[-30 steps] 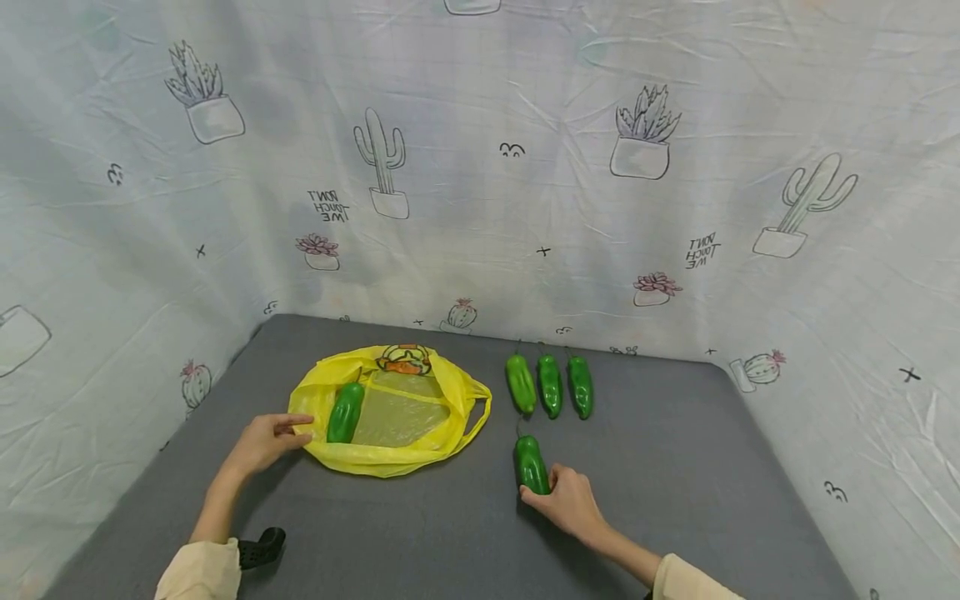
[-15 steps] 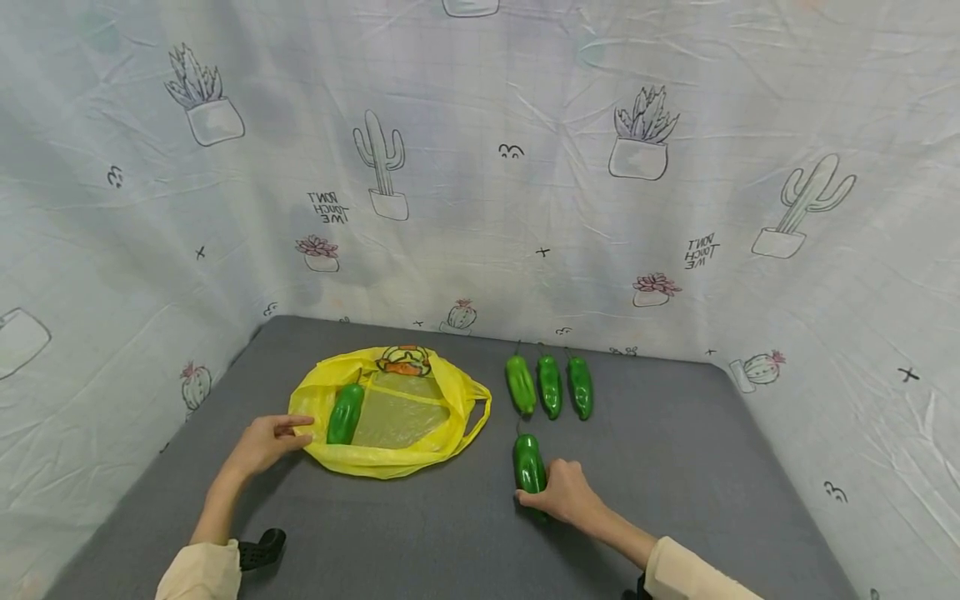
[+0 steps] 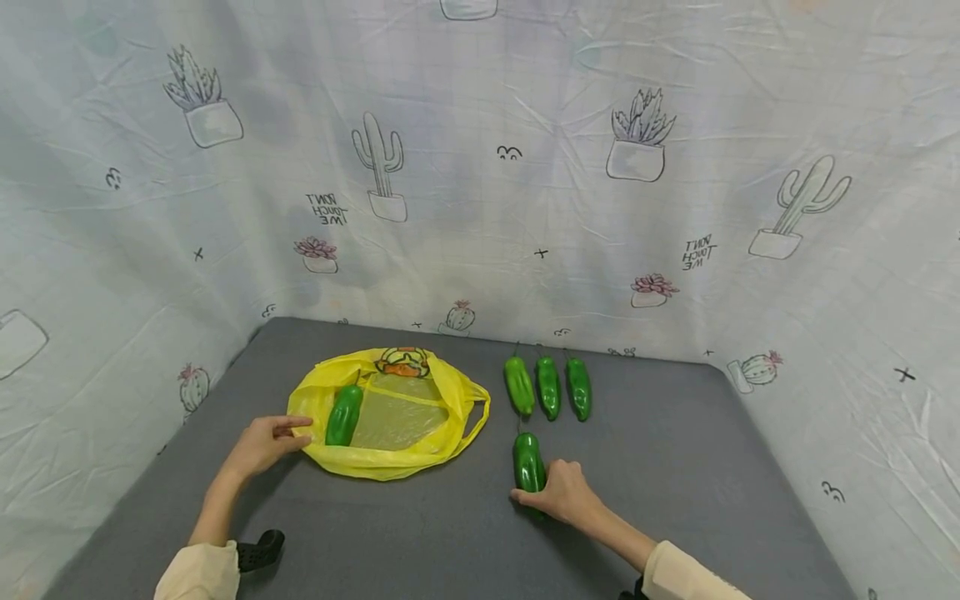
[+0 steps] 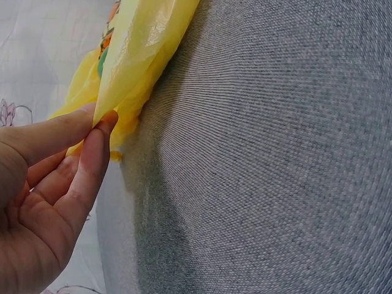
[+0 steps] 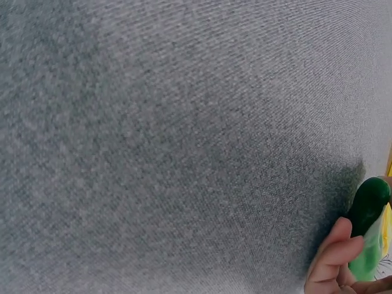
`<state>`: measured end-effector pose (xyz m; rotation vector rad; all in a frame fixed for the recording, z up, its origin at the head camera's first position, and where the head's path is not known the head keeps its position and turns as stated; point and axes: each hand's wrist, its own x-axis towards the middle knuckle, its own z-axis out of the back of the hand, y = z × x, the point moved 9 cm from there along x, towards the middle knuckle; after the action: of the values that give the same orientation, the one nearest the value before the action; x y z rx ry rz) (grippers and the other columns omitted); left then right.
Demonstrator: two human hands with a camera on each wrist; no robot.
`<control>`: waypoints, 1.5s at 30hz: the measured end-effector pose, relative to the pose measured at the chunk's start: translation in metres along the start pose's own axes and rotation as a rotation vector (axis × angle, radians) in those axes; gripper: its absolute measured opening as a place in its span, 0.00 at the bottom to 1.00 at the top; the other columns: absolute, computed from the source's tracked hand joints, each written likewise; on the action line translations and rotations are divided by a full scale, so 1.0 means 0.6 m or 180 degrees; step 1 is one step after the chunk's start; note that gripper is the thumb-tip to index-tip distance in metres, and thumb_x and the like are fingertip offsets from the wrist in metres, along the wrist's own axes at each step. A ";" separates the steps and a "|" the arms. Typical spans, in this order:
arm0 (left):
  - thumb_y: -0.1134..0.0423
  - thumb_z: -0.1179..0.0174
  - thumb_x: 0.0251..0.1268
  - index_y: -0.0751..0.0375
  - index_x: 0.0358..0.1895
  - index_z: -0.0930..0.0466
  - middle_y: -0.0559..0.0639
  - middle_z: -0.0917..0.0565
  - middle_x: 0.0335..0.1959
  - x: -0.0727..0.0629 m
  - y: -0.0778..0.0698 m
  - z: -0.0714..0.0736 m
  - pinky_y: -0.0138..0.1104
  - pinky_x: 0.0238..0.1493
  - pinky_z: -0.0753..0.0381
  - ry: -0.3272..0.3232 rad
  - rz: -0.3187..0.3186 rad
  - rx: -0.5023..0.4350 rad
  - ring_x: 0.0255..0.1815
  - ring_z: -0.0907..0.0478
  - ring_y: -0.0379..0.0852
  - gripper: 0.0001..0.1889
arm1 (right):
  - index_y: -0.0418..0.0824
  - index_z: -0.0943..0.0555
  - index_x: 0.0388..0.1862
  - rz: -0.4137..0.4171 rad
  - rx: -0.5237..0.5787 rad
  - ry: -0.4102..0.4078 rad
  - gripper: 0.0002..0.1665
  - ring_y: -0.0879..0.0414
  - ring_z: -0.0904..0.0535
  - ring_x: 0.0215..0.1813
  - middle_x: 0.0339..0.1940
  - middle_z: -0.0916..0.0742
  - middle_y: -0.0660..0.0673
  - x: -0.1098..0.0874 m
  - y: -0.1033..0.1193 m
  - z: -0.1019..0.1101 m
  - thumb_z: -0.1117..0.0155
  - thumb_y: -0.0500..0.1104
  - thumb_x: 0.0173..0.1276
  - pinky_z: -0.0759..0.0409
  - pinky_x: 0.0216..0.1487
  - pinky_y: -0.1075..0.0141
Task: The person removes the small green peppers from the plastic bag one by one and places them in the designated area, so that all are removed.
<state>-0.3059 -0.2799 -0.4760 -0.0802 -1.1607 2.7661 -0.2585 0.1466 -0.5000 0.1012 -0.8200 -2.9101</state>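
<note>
My left hand pinches the left edge of a yellow plastic bag between thumb and fingers; the left wrist view shows the bag's edge caught at the fingertips. The bag lies with its mouth spread, and one green pepper is inside at its left. At the right, my right hand grips another green pepper near its lower end, thumb on one side and fingers on the other. That pepper's tip shows beyond the fingers in the right wrist view.
Three more green peppers lie in a row behind the right hand, near the table's far edge. The dark grey table runs up to a white printed curtain. A black wrist mount sits by the left sleeve.
My right hand has shifted slightly along the pepper toward its lower end, and the pepper has turned a little more upright in view. The left hand and bag stay put.
</note>
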 end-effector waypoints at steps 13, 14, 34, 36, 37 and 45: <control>0.65 0.38 0.63 0.76 0.53 0.22 0.54 0.20 0.31 0.001 0.005 0.001 0.35 0.28 0.30 0.0000 0.0078 0.0004 0.28 0.30 0.45 0.19 | 0.47 0.41 0.05 -0.0213 0.0088 0.0114 0.39 0.65 0.44 0.08 0.04 0.39 0.57 -0.002 -0.012 0.011 0.28 0.67 0.49 0.44 0.12 0.72; 0.65 0.38 0.63 0.77 0.53 0.22 0.54 0.20 0.31 0.001 0.004 0.002 0.36 0.28 0.30 0.0008 0.0060 0.0008 0.28 0.30 0.45 0.19 | 0.47 0.40 0.04 -0.0234 0.0100 0.0140 0.38 0.65 0.43 0.07 0.03 0.38 0.57 -0.002 -0.013 0.014 0.28 0.67 0.50 0.43 0.11 0.72; 0.63 0.38 0.65 0.77 0.55 0.23 0.52 0.23 0.28 -0.003 0.004 0.004 0.35 0.27 0.33 0.0017 0.0111 -0.0075 0.26 0.33 0.44 0.21 | 0.32 0.20 0.42 0.0156 0.1891 -0.1310 0.12 0.53 0.17 0.43 0.40 0.15 0.38 -0.070 0.011 0.099 0.30 0.33 0.60 0.21 0.45 0.69; 0.63 0.38 0.65 0.77 0.55 0.23 0.51 0.24 0.27 -0.002 0.002 0.004 0.35 0.27 0.34 0.0014 0.0117 -0.0081 0.26 0.33 0.43 0.21 | 0.31 0.21 0.43 0.0211 0.2178 -0.1396 0.12 0.54 0.18 0.44 0.41 0.16 0.37 -0.076 0.015 0.090 0.32 0.31 0.61 0.22 0.46 0.70; 0.63 0.38 0.65 0.76 0.55 0.23 0.51 0.24 0.27 -0.003 0.001 0.004 0.35 0.27 0.34 0.0013 0.0122 -0.0080 0.26 0.33 0.43 0.21 | 0.30 0.21 0.43 0.0220 0.2303 -0.1424 0.12 0.54 0.19 0.44 0.42 0.16 0.36 -0.079 0.018 0.086 0.32 0.31 0.61 0.22 0.46 0.70; 0.64 0.38 0.64 0.76 0.55 0.23 0.53 0.21 0.29 -0.001 0.002 0.002 0.35 0.27 0.32 0.0014 0.0108 -0.0069 0.27 0.31 0.44 0.20 | 0.25 0.24 0.47 0.0178 0.2821 -0.1455 0.13 0.50 0.20 0.45 0.44 0.18 0.31 -0.087 0.051 0.054 0.37 0.29 0.64 0.23 0.45 0.72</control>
<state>-0.3053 -0.2813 -0.4760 -0.1094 -1.1994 2.7813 -0.2072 0.1442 -0.4548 -0.5131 -2.0668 -2.3007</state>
